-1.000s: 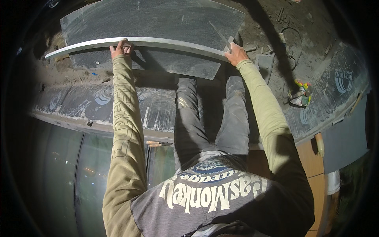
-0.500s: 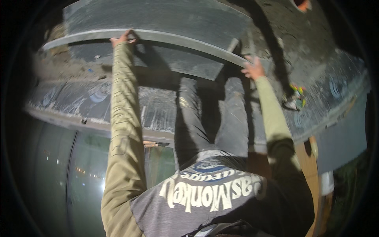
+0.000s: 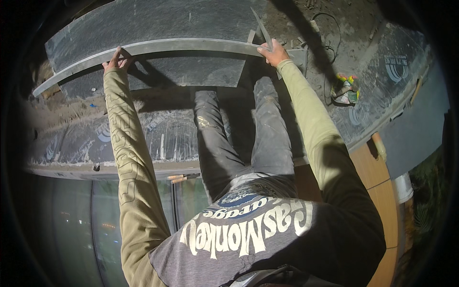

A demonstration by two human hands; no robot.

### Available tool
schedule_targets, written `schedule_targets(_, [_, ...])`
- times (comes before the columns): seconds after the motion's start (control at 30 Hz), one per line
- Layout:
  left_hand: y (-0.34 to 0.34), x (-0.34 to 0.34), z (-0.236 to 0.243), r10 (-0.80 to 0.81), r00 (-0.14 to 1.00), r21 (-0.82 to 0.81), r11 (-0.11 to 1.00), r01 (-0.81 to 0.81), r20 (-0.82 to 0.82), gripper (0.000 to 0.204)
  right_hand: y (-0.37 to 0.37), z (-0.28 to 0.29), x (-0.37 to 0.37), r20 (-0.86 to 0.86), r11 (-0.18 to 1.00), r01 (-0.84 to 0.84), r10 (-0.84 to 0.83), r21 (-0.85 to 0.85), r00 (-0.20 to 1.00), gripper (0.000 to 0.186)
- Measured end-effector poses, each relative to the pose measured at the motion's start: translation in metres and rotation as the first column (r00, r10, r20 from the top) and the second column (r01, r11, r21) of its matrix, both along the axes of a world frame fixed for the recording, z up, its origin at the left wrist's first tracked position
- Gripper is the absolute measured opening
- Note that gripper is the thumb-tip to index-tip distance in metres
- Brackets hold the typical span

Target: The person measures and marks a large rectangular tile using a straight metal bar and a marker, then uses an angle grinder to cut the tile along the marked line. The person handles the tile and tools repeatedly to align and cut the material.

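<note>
A long silver straightedge (image 3: 181, 46) lies across a dark grey stone slab (image 3: 158, 21), curving in the fisheye picture. My left hand (image 3: 115, 62) grips the straightedge left of its middle, fingers bent over it. My right hand (image 3: 273, 53) is closed at the bar's right end, together with a thin grey strip (image 3: 262, 26) that sticks up from it; exactly how the two sit in the fingers is unclear. A small pale block (image 3: 251, 36) stands just behind the bar there. My legs stretch beneath the slab's near edge, over a shadowed gap.
A dusty membrane-covered ledge (image 3: 71, 146) runs across the middle, with wooden-handled tools (image 3: 178, 178) at its near edge. Right lie rubble, a cable and a colourful crumpled bag (image 3: 345, 93). Glazed panels (image 3: 71, 220) are below left, wooden boards (image 3: 375, 215) and a grey panel (image 3: 416, 138) right.
Half a second ago my right hand had its fingers spread at the bar's end; now they are closed there. The whole view has shifted, putting bar, hands and legs further left in the picture.
</note>
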State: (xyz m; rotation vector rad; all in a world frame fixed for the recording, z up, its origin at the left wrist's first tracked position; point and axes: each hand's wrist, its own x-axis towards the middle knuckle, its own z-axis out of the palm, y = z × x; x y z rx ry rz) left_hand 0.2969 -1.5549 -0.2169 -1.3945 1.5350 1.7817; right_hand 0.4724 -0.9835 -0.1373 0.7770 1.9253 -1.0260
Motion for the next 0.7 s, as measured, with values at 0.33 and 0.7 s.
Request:
schedule_targets(0.33, [-0.062, 0.008, -0.042, -0.219, 0.974, 0.0, 0.976, 0.22, -0.055, 0.146, 0.001, -0.01, -0.003, -0.039, 0.999, -0.031, 0.031, 0.017, 0.999, 0.046])
schedule_targets(0.7, [-0.081, 0.011, -0.054, -0.331, 0.936, -0.087, 0.943, 0.323, -0.117, 0.142, -0.003, -0.006, -0.002, -0.033, 1.0, 0.031, -0.031, 0.0, 0.999, 0.038])
